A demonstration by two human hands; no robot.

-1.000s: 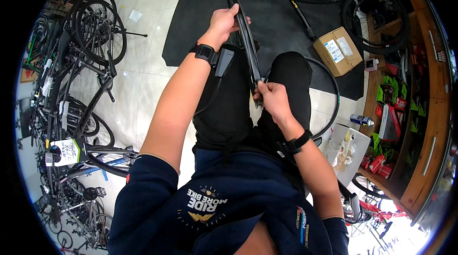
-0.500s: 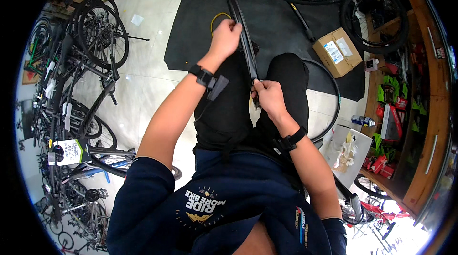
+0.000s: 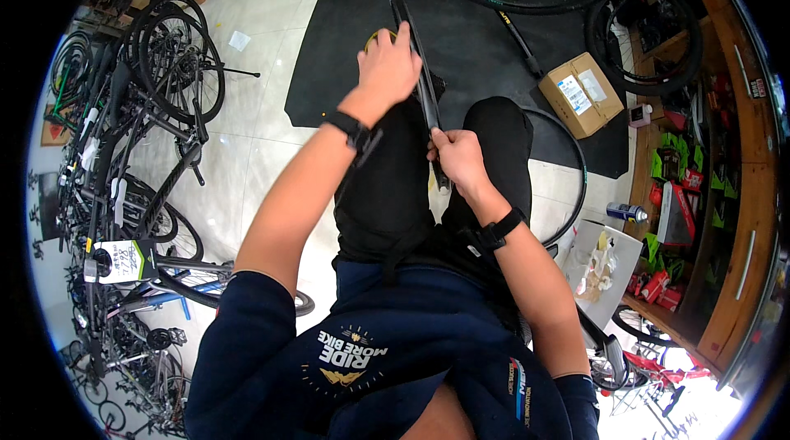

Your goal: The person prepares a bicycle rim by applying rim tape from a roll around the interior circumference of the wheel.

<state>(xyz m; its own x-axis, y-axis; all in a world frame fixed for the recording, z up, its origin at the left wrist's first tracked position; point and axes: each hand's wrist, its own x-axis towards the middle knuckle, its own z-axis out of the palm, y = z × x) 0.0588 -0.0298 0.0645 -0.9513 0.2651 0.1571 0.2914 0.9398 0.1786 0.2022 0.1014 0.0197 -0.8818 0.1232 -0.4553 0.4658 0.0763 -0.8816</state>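
Note:
A long, narrow black bicycle rim (image 3: 425,93), seen almost edge-on, stands between my knees and slants away toward the mat. At its near end my right hand (image 3: 459,159) is closed round it, thumb on top. My left hand (image 3: 388,66) lies against the left side farther up, fingers stretched out and the index finger reaching along the edge; its thumb is hidden. Just beyond the left knuckles shows part of a thin yellow loop (image 3: 370,39), mostly covered by the hand. A dark part, perhaps the hub, sits behind the rim's right side.
A black mat (image 3: 337,37) covers the floor ahead. On it are a cardboard box (image 3: 582,94) and a large bicycle wheel (image 3: 527,2). A black tyre (image 3: 583,173) curves beside my right knee. Bicycles (image 3: 177,70) crowd the left; a wooden shelf unit (image 3: 749,169) stands right.
My left hand's fingers have gone from a pinch on the rim to stretched out along it. The right hand has shifted slightly toward the far end, its grip kept.

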